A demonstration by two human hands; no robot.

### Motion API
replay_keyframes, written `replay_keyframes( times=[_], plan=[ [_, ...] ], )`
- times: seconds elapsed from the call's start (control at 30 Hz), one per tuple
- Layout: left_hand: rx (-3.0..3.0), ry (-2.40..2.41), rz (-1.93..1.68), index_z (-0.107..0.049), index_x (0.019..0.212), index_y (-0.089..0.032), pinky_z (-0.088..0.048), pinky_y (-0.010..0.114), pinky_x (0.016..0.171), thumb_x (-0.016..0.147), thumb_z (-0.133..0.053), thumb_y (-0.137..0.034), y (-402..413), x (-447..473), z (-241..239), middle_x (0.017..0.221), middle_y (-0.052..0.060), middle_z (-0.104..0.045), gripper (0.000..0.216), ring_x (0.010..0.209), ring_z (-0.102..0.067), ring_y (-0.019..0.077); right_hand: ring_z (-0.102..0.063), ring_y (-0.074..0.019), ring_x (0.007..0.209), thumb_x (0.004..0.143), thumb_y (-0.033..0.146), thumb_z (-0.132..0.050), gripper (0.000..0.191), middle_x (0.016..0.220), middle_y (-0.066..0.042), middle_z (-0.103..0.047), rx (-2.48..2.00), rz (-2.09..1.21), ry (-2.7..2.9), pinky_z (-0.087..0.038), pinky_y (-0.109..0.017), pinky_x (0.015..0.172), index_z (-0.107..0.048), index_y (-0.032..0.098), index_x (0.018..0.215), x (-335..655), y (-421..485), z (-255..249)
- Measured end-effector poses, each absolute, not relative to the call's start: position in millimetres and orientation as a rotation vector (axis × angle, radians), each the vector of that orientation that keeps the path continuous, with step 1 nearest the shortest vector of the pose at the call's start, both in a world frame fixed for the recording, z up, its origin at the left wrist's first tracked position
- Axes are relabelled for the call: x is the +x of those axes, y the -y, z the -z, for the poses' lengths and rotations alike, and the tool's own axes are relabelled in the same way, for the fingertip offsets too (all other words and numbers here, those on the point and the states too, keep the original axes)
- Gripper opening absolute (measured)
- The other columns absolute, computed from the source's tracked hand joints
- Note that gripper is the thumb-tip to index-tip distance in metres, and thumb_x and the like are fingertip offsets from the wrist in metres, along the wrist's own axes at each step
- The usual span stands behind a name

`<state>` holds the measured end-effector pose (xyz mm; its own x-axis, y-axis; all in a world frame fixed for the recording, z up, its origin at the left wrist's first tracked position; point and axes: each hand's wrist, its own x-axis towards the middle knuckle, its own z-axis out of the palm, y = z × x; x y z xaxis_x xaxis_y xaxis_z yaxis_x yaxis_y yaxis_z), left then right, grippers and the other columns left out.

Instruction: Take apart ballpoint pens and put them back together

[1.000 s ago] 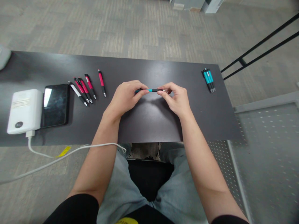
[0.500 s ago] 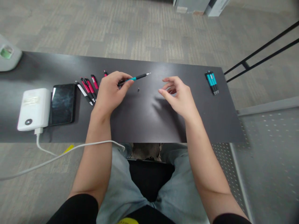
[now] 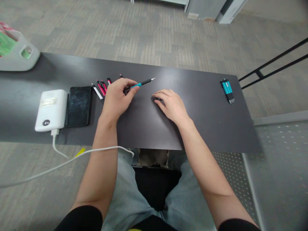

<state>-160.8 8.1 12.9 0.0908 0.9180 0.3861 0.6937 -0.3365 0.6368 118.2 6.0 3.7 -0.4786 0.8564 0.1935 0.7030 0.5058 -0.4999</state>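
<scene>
- The left hand (image 3: 118, 98), right of the phone (image 3: 79, 107), pinches a pen (image 3: 136, 85) between thumb and fingers.
- That pen is gripped at its black rear part (partly hidden by the fingers), so the teal band comes out just past the thumb tip; the black front and thin silver point stick out freely, aimed away from the phone.
- The right hand (image 3: 171, 104), farther right of the phone, is low over the table (image 3: 146, 131) with fingers curled and the thumb near them (whether they pinch anything, I cannot tell).
- A white pen (image 3: 97, 92) lies just to the phone's right, with red pens (image 3: 101, 88) beyond it, partly covered by the left hand.
- Three teal pens (image 3: 227, 91) lie side by side, well to the right of the phone.
- A white power bank (image 3: 51, 109) sits just left of the phone.
</scene>
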Motion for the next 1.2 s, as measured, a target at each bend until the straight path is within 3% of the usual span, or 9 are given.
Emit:
replay_keyframes(
  times=[0.1, 0.2, 0.3, 0.43, 0.6, 0.73, 0.97, 1.2],
  plan=[
    [2.063, -1.584, -1.115, -0.088, 0.120, -0.029, -0.066, 0.045, 0.105, 0.117, -0.074, -0.050, -9, -158, -14, 0.117, 0.008, -0.089, 0.025, 0.112, -0.080, 0.0313, -0.077, -0.0370, 0.120, 0.120, 0.028, -0.071, 0.017, 0.128, -0.012, -0.089, -1.334, -0.514, 2.205, -0.060, -0.055, 0.113, -0.088, 0.030, 0.116, 121, -8, -1],
    [2.048, -1.521, -1.110, -0.089, 0.119, -0.028, -0.066, 0.044, 0.105, 0.116, -0.076, -0.049, -8, -150, -17, 0.119, 0.009, -0.090, 0.024, 0.113, -0.081, 0.0308, -0.074, -0.0301, 0.101, 0.114, 0.037, -0.081, 0.008, 0.119, -0.009, -0.087, -1.312, -0.620, 1.981, -0.061, -0.048, 0.102, -0.083, 0.029, 0.115, 126, -9, 1],
    [2.060, -1.425, -1.081, -0.090, 0.117, -0.028, -0.066, 0.045, 0.102, 0.114, -0.077, -0.048, -6, -138, -22, 0.118, 0.009, -0.091, 0.025, 0.110, -0.082, 0.0308, -0.067, -0.0236, 0.085, 0.107, 0.055, -0.091, 0.030, 0.111, -0.005, -0.084, -1.263, -0.730, 1.674, -0.061, -0.042, 0.087, -0.079, 0.029, 0.118, 136, -12, 0],
    [2.081, -1.350, -1.064, -0.092, 0.117, -0.028, -0.066, 0.045, 0.098, 0.115, -0.077, -0.053, -5, -120, -28, 0.115, 0.010, -0.091, 0.029, 0.108, -0.082, 0.0316, -0.061, -0.0211, 0.080, 0.098, 0.078, -0.096, 0.054, 0.098, -0.003, -0.076, -1.243, -0.741, 1.420, -0.057, -0.039, 0.076, -0.071, 0.030, 0.101, 158, -16, -5],
    [2.115, -1.248, -1.044, -0.093, 0.117, -0.028, -0.064, 0.043, 0.094, 0.117, -0.075, -0.058, -5, -98, -32, 0.116, 0.010, -0.091, 0.035, 0.107, -0.082, 0.0311, -0.054, -0.0202, 0.073, 0.091, 0.092, -0.093, 0.067, 0.096, -0.003, -0.075, -1.267, -0.747, 1.414, -0.051, -0.038, 0.066, -0.068, 0.031, 0.099, 186, -10, -12],
    [2.158, -1.188, -1.011, -0.094, 0.116, -0.029, -0.063, 0.043, 0.092, 0.116, -0.075, -0.058, -8, -83, -32, 0.113, 0.010, -0.091, 0.035, 0.101, -0.082, 0.0302, -0.052, -0.0206, 0.072, 0.091, 0.091, -0.092, 0.064, 0.098, -0.005, -0.077, -1.290, -0.801, 1.512, -0.050, -0.039, 0.065, -0.073, 0.031, 0.101, 202, -1, -10],
    [2.208, -1.148, -0.961, -0.094, 0.114, -0.030, -0.063, 0.044, 0.092, 0.117, -0.074, -0.062, -9, -66, -32, 0.111, 0.009, -0.090, 0.038, 0.100, -0.082, 0.0308, -0.064, -0.0234, 0.078, 0.100, 0.076, -0.092, 0.048, 0.097, -0.004, -0.081, -1.316, -0.794, 1.612, -0.059, -0.042, 0.079, -0.084, 0.030, 0.112, 219, 10, -8],
    [2.213, -1.143, -0.983, -0.093, 0.114, -0.030, -0.065, 0.045, 0.093, 0.117, -0.074, -0.065, -8, -61, -29, 0.112, 0.010, -0.090, 0.040, 0.105, -0.083, 0.0321, -0.069, -0.0250, 0.084, 0.115, 0.093, -0.066, 0.071, 0.082, -0.003, -0.073, -1.428, -0.767, 1.738, -0.057, -0.039, 0.084, -0.069, 0.028, 0.085, 213, 16, -16]
  ],
)
